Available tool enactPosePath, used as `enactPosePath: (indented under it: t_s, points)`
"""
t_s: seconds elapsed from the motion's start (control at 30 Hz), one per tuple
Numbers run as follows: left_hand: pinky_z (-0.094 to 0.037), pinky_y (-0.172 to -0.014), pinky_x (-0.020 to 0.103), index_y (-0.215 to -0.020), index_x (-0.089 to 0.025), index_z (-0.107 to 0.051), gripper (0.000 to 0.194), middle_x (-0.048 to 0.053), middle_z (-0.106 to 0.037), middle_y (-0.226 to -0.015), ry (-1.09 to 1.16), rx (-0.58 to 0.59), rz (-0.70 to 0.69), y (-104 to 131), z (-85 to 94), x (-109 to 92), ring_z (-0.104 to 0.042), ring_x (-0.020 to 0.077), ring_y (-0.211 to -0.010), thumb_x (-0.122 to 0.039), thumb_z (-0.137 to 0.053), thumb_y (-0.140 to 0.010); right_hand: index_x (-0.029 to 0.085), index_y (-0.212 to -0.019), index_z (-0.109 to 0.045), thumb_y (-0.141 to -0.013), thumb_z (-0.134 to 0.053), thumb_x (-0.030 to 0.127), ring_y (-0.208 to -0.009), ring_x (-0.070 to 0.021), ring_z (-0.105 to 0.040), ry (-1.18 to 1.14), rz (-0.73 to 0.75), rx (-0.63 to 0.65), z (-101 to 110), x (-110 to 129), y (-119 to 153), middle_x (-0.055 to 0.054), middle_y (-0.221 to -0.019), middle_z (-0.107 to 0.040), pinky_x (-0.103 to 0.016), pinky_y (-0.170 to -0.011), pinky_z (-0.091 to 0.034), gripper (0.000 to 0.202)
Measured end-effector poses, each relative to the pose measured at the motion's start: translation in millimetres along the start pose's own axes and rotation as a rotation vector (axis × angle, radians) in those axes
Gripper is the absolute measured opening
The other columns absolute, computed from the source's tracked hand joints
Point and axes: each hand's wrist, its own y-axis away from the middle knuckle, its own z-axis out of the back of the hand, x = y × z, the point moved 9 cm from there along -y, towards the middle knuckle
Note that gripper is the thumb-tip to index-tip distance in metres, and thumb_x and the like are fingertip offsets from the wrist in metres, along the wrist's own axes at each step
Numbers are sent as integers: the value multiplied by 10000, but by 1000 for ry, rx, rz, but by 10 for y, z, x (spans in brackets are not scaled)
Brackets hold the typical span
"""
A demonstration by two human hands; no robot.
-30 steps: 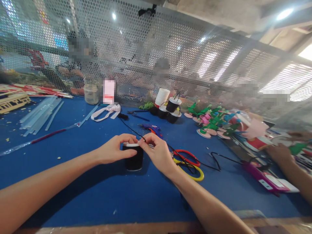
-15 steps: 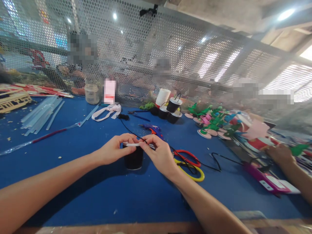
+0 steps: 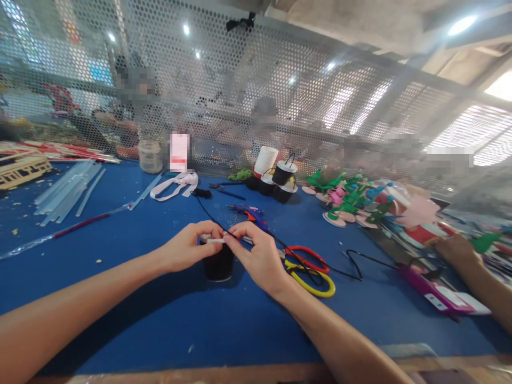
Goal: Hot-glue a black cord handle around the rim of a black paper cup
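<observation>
A small black cup (image 3: 218, 265) with a white rim stands upright on the blue table. My left hand (image 3: 192, 246) pinches the rim from the left, thumb on the near side. From the right, my right hand (image 3: 256, 250) closes its thumb and fingers at the same rim, beside a thin black cord (image 3: 210, 215). Whether its fingertips grip the cord or the rim is hidden. Just behind my hands lies a blue and orange glue gun (image 3: 250, 213). Scissors with red and yellow handles (image 3: 328, 287) rest right of my right hand.
Glue sticks (image 3: 66, 192), a jar (image 3: 150, 156) and white ribbon (image 3: 164, 191) are at the left. Black cups (image 3: 284, 173) stand at the back. Green and pink craft pieces (image 3: 348, 200), a purple power strip (image 3: 434, 290) and another person's hand (image 3: 460, 253) are at the right.
My right hand's fingertips have shifted slightly left along the rim, closer to my left hand. The view has moved a little.
</observation>
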Motion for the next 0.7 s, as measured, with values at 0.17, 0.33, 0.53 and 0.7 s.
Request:
enactPosePath:
  t_s: [0.17, 0.33, 0.53, 0.7]
  points:
    - [-361, -827, 316, -651, -146, -481, 135, 55, -556, -916, 7, 27, -36, 17, -23, -40, -498, 194, -925, -238, -484, -750, 186, -652, -526, -701, -564, 284, -690, -149, -532, -96, -143, -49, 121, -126, -65, -31, -730, -590, -275, -680, -421, 116]
    - [-335, -865, 340, -648, -146, -480, 128, 60, -555, -909, 33, 4, 0, 11, 2, 26, -467, 220, -1008, -240, -496, -733, 163, -650, -565, -690, -557, 364, -573, -133, -506, -59, -254, -20, 176, -292, -169, -12, -610, -575, -256, -573, -407, 205]
    - [-322, -870, 340, -643, -148, -471, 159, 73, -557, -933, 195, -24, 131, 3, 27, 194, -466, 227, -1013, -284, -532, -697, 160, -565, -531, -770, -429, 386, -497, -116, -518, 105, -203, 70, 190, -449, -512, -23, -555, -588, -227, -503, -401, 321]
    - [-315, -857, 330, -632, -142, -481, 181, 71, -555, -947, 292, -40, 166, 10, 25, 265, -481, 214, -963, -298, -555, -686, 144, -536, -565, -793, -411, 337, -530, -120, -536, 175, -118, 71, 77, -315, -1002, -25, -534, -578, -237, -564, -417, 357]
